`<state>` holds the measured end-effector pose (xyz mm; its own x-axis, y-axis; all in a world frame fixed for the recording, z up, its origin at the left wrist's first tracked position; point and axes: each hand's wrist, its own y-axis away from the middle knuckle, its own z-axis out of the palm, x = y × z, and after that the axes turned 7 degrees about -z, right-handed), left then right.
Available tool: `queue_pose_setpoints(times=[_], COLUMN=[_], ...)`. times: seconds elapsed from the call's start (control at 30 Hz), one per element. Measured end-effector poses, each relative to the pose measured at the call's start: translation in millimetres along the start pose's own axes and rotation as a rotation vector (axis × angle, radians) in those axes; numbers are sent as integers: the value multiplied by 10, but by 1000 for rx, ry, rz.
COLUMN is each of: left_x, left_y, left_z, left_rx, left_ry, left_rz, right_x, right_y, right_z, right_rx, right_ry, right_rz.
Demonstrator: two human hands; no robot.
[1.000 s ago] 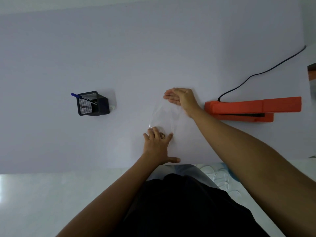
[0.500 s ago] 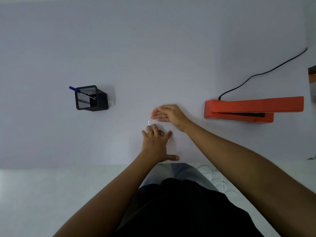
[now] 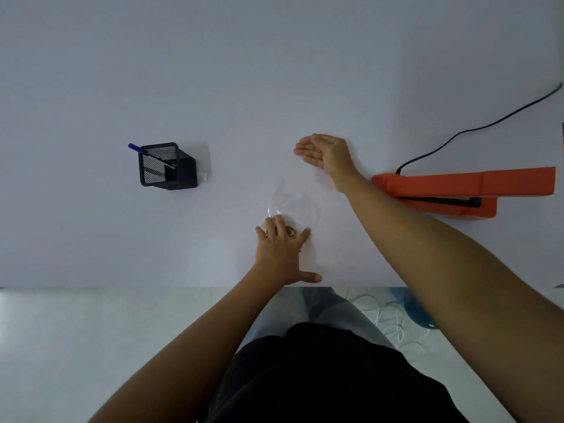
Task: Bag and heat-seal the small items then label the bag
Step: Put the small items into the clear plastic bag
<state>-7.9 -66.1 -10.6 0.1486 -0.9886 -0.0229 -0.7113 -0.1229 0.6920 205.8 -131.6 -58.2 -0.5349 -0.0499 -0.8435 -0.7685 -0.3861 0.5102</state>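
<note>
Small items [image 3: 290, 232] look already inside the clear bag [image 3: 294, 199], lying flat mid-table; left hand [image 3: 282, 254] presses them down with fingers spread straight, gripping nothing. Right hand [image 3: 323, 152] rests edge-on at the bag's far end, fingers straight, holding nothing. Not sealed yet: orange heat sealer [image 3: 464, 190] sits just right, untouched, and labelling with the pen [image 3: 143, 150] remains.

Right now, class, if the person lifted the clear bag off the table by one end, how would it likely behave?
The clear bag looks thin and creased, so it would probably flop and sag rather than stay flat. The small items under the left hand sit at one end, so that end would likely hang lowest. Its glossy film may slip between fingers.
</note>
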Motion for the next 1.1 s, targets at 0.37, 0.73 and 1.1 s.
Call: queue_pose_setpoints(times=[0.37,0.73,1.1], left_x=[-17,-12,-19], left_y=[-49,-50,-74], left_z=[41,20,8], left_rx=[20,12,-25], left_ry=[-37,-43,-34], left_rz=[11,3,8], right_x=[494,5,338], right_y=[1021,289,1165], right_z=[-44,-276,-159], right_rx=[-231,74,436], right_ry=[194,119,445], right_rz=[109,-41,46])
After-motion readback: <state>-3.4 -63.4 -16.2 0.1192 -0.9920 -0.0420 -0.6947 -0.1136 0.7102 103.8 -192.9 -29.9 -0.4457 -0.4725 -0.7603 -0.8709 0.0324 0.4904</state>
